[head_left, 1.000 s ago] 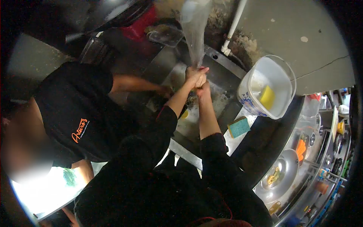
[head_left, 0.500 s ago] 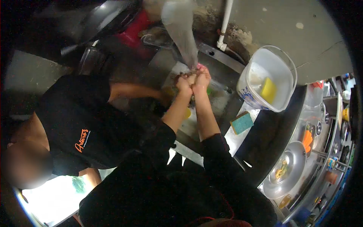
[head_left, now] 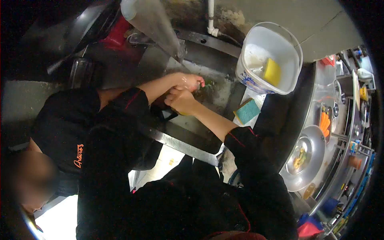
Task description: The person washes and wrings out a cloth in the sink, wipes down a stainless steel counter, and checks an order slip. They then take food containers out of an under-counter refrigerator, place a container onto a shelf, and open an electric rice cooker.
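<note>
Over the metal sink (head_left: pixel 212 132), my left hand (head_left: pixel 188 82) has its fingers curled. Wet-looking skin shows on its back. Close below it, my right hand (head_left: pixel 182 101) is closed, its knuckles toward the left. Whatever either hand may hold is hidden. A bit of yellow (head_left: pixel 183 114) shows under my right hand, too covered to name. Above my hands hangs a pale, translucent, tube-like shape (head_left: pixel 156 30), its lower end near the sink.
A white bucket (head_left: pixel 244 70) holding a yellow sponge (head_left: pixel 272 72) stands right of the sink. A green-and-yellow scouring sponge (head_left: pixel 247 111) lies on the ledge. Another person (head_left: pixel 64 124) in black stands at left. A metal pan (head_left: pixel 314 176) rests on the right counter.
My hands have come away from the lower end of the translucent shape, moving left and apart from their clasp. The view has shifted, and the other person's forearm is now mostly hidden.
</note>
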Demonstrator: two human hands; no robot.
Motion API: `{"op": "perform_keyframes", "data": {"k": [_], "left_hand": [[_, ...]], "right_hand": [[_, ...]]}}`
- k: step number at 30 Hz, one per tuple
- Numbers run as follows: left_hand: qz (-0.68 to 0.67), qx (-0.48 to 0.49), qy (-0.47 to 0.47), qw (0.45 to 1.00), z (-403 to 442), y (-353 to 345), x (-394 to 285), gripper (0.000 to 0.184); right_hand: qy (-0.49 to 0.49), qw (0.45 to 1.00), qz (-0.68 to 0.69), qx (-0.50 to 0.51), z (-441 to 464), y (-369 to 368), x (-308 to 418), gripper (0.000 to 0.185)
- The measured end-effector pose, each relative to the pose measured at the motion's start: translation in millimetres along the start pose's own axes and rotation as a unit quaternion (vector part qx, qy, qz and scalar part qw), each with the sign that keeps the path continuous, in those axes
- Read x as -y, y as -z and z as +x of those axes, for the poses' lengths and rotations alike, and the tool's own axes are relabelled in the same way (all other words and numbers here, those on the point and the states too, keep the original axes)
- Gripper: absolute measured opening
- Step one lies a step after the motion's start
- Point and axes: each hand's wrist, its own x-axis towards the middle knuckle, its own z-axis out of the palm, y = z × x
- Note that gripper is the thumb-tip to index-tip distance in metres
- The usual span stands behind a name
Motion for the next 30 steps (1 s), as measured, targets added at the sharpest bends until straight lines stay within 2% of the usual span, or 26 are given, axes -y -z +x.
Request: {"op": "perform_keyframes", "data": {"k": [2, 3, 4, 5, 7, 8, 11, 12, 13, 15, 17, 18, 19, 20, 21, 22, 23, 24, 25, 26, 27, 30], "left_hand": [[0.178, -0.115, -0.041, 0.976, -2, -19, 8, 0.027], [0.265, -0.170, -0.063, 0.947, -3, -25, 10, 0.027], [0.371, -0.187, -0.141, 0.899, 8, -19, 18, 0.026], [0.378, -0.217, -0.127, 0.891, 19, -17, 29, 0.026], [0.390, -0.276, -0.097, 0.873, 24, -30, 35, 0.025], [0.339, -0.362, -0.105, 0.862, 73, -15, 77, 0.024], [0.338, -0.371, -0.084, 0.861, 52, -39, 61, 0.025], [0.317, -0.375, -0.033, 0.871, 54, -44, 61, 0.022], [0.294, -0.379, 0.019, 0.877, 55, -49, 56, 0.021], [0.329, -0.391, 0.067, 0.857, 67, -46, 64, 0.021], [0.442, -0.402, 0.057, 0.800, 116, -23, 107, 0.023], [0.300, -0.386, 0.040, 0.871, 101, -16, 95, 0.027], [0.150, -0.360, 0.022, 0.920, 67, -10, 78, 0.031], [0.054, -0.334, 0.002, 0.941, 39, -1, 69, 0.034], [-0.043, -0.306, -0.013, 0.951, 8, 7, 58, 0.037], [-0.081, -0.285, -0.029, 0.955, -17, 19, 54, 0.039], [-0.119, -0.262, -0.046, 0.957, -34, 28, 49, 0.041], [-0.088, -0.278, -0.016, 0.956, -44, 35, 41, 0.042], [-0.058, -0.291, 0.016, 0.955, -52, 41, 35, 0.044], [-0.027, -0.305, 0.049, 0.951, -61, 42, 29, 0.045], [0.001, -0.356, -0.017, 0.934, -68, 34, 20, 0.044], [0.124, -0.509, -0.186, 0.831, -78, 19, 6, 0.038]], "right_hand": [[-0.009, 0.997, -0.016, 0.072, -8, -19, 2, 0.018], [-0.017, 0.992, -0.006, 0.125, -10, -31, 2, 0.020], [-0.026, 0.984, 0.003, 0.176, -10, -45, 0, 0.022], [-0.035, 0.973, 0.013, 0.229, -13, -58, -1, 0.024], [-0.111, 0.955, 0.140, 0.235, -26, -91, -3, 0.026], [-0.148, 0.939, 0.202, 0.235, -29, -97, -4, 0.028], [-0.265, 0.915, 0.298, 0.056, -13, -36, 15, 0.029], [-0.284, 0.907, 0.310, 0.028, -10, -31, 18, 0.028], [-0.287, 0.905, 0.313, 0.014, -10, -29, 20, 0.027], [-0.265, 0.914, 0.307, 0.021, -11, -34, 20, 0.025], [-0.210, 0.933, 0.272, 0.103, -17, -50, 10, 0.023], [-0.180, 0.939, 0.255, 0.143, -19, -57, 2, 0.022], [-0.155, 0.942, 0.248, 0.165, -19, -61, -5, 0.021], [-0.126, 0.952, 0.247, 0.126, -18, -56, -10, 0.020], [-0.096, 0.962, 0.257, 0.009, -17, -41, -17, 0.020], [-0.072, 0.953, 0.267, -0.122, -12, -24, -23, 0.019], [-0.021, 0.906, 0.276, -0.319, -7, 0, -30, 0.018], [-0.191, 0.852, 0.301, -0.383, -7, -10, -42, 0.016], [-0.356, 0.766, 0.315, -0.432, -10, -27, -56, 0.015], [-0.460, 0.718, 0.282, -0.440, -13, -41, -76, 0.016], [-0.555, 0.660, 0.246, -0.443, -13, -48, -96, 0.018], [-0.664, 0.469, 0.401, -0.423, 6, -50, -116, 0.024]]}}
